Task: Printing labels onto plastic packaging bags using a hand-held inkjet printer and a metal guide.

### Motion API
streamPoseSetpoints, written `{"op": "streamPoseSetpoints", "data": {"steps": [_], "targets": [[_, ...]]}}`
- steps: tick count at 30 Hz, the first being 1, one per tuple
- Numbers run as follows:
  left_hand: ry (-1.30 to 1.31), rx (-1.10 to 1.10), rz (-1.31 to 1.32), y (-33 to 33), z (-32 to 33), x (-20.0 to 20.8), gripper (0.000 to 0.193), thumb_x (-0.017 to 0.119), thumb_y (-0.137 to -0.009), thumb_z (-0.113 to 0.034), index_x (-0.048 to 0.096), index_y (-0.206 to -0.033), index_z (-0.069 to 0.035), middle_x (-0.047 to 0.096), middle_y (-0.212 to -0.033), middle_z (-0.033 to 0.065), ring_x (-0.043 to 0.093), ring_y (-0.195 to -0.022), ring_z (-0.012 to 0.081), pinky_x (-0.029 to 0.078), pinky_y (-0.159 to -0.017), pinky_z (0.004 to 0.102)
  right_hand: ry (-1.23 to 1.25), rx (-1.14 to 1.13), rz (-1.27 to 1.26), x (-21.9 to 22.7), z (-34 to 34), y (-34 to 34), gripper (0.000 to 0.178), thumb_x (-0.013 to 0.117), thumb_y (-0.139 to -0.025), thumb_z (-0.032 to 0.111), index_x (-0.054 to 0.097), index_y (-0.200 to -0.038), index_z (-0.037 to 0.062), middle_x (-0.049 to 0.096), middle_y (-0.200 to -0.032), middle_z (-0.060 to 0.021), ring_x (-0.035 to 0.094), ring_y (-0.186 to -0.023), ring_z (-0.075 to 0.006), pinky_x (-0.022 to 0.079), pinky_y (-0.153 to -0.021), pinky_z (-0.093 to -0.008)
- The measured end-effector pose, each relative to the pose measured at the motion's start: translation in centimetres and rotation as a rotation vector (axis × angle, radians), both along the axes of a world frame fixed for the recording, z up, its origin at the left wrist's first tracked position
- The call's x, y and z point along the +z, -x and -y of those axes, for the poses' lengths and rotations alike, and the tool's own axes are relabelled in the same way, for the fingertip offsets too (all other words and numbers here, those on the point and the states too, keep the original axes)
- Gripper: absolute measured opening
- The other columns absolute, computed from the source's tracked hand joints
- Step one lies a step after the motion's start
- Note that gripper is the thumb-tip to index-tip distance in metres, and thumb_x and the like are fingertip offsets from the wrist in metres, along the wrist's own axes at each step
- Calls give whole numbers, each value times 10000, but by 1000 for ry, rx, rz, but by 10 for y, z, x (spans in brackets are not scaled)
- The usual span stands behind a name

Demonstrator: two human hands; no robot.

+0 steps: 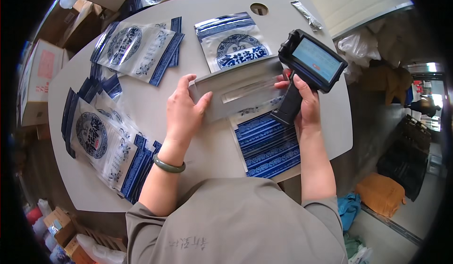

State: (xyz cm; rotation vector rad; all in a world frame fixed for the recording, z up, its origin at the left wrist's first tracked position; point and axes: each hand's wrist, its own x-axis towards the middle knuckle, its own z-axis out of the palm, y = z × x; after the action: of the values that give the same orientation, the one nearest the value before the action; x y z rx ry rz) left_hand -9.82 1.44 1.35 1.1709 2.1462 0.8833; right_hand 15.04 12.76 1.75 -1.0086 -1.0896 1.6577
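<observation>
Plate (240,78) slants up rightward between 2 hands, above the bags (266,146); left hand (184,106) pinches its left end, right hand's (309,103) fingers wrap a handheld device (316,61) near the other end.

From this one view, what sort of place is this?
Probably a packing workroom or storeroom: stacks of blue-and-white pouches lie on a pale table, cardboard boxes stand beyond its left edge, and the right hand holds a black screened device.
</observation>
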Motion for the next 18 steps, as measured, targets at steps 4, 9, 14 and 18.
{"op": "streamPoseSetpoints", "data": {"steps": [4,9,14,18], "targets": [[-88,-1,-25,-6,-4,-5,453,737,-794,-246,568,-1173,-65,639,-816,133,629,-773,298,496,-734,382,-17,-39,82,14,1,-11,358,595,-912,196,572,-1204,-9,640,-1085,-128,678,-877,-253,526,-826,-328],[-229,10,-106,-11,-6,-11,405,755,-782,-210,606,-1124,-53,562,-614,32,528,-543,124,429,-546,276,-136,-56,177,19,4,-26,375,601,-900,181,562,-1216,-17,626,-1079,-134,679,-865,-252,538,-798,-334],[-32,35,44,-16,-7,-6,405,733,-795,-283,588,-1125,-97,673,-857,122,652,-831,318,502,-738,410,-81,-52,223,34,18,-32,332,610,-904,197,579,-1155,-19,650,-940,-108,683,-787,-218,550,-694,-299],[-42,26,4,-17,-7,-9,395,722,-806,-309,587,-1121,-112,686,-900,123,660,-869,320,506,-750,417,-77,-7,406,43,26,-35,211,623,-910,189,594,-1020,12,627,-710,-52,634,-644,-153,514,-605,-268]]}}
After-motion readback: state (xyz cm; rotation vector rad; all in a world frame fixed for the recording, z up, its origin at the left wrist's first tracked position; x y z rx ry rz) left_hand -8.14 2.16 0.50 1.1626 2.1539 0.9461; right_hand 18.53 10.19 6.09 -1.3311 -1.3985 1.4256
